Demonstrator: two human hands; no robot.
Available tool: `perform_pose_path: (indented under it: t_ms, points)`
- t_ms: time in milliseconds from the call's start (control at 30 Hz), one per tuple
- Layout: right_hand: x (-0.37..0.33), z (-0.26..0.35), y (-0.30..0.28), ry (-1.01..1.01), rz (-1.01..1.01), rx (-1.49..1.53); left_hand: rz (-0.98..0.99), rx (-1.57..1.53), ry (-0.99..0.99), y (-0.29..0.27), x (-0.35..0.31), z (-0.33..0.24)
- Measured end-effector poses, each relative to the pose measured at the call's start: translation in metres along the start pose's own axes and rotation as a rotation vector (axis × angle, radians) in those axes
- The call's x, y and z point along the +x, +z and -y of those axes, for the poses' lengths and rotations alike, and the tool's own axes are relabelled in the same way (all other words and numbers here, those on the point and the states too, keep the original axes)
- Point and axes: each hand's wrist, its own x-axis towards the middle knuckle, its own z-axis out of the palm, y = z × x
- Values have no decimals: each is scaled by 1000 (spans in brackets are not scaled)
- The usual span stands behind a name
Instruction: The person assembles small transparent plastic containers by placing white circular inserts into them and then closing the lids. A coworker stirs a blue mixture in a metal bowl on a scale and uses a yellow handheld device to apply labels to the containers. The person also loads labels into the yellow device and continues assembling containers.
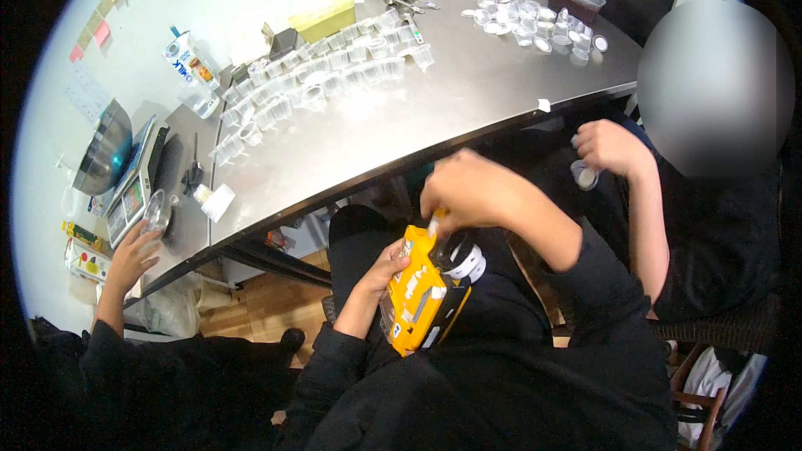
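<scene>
Yellow device (418, 305) held over the lap, below the worktop's (351, 142) near edge. Left hand (382, 272) clasps its left side, thumb on the face; right hand (464, 192), blurred, is at its top end, and I cannot tell whether it pinches anything. Risk, my judgement: a right-hand tug against that one-sided hold could tip the device floorward. Pale labels (412, 284) on it, too small to read; blue-and-white carton (189, 60), worktop's far left corner, bears bold lettering.

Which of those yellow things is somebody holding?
The yellow case with white patches, held in the left hand. The yellow tub stands at the back of the metal table; the yellow-and-green carton is at far left. No hand touches either.
</scene>
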Motion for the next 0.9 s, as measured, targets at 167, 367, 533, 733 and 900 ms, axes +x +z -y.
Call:
perform_pose_path:
  t_ms: [167, 367, 533, 733, 900]
  points:
    - [-50, 54, 31, 106, -984, 251, -219, 88, 290, 12, -26, 4]
    - [-51, 98, 112, 118, -997, 401, -456, 2, 551, 37, -52, 30]
    - [-43, 96, 126, 28, -995, 415, -486, -28, 621, 41, -60, 44]
    - [-41, 100, 129, -91, -1026, 380, -546, 26, 694, 41, -70, 49]
    - [-50, 96, 122, -164, -1061, 448, -538, -68, 711, 36, -73, 51]
